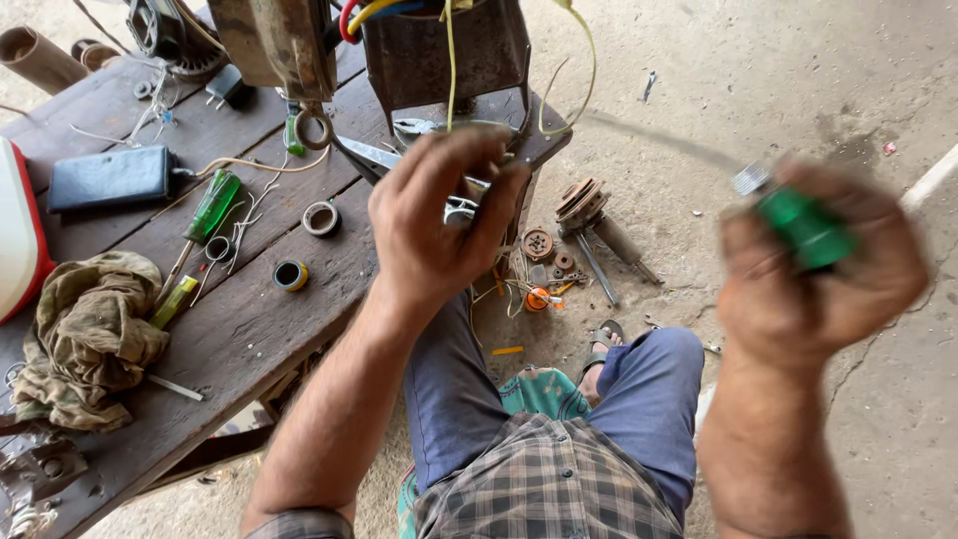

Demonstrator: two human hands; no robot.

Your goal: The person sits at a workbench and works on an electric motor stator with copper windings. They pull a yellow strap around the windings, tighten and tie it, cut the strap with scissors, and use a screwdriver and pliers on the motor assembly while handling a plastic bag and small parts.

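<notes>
Green-handled screwdriver (pixel 803 225), blurred by motion, is lying in the right hand (pixel 818 269), which is closing around its handle out over the concrete floor (pixel 758 90); its thin shaft is running up and to the left, toward the motor housing (pixel 444 50) at the tabletop's (pixel 249 319) edge. The left hand (pixel 439 220) is much the nearer to that housing, hanging just below it with fingers curled around pale wires (pixel 451 70) and what looks like a metal tool; the exact grip cannot be told. A second green screwdriver (pixel 212 205), tape rolls (pixel 290 274), a dark case (pixel 110 178) and a crumpled rag (pixel 90 334) are lying on the tabletop. Pulleys and small motor parts (pixel 579 205) are resting on the floor beside the person's knees. No container with contents is showing.
</notes>
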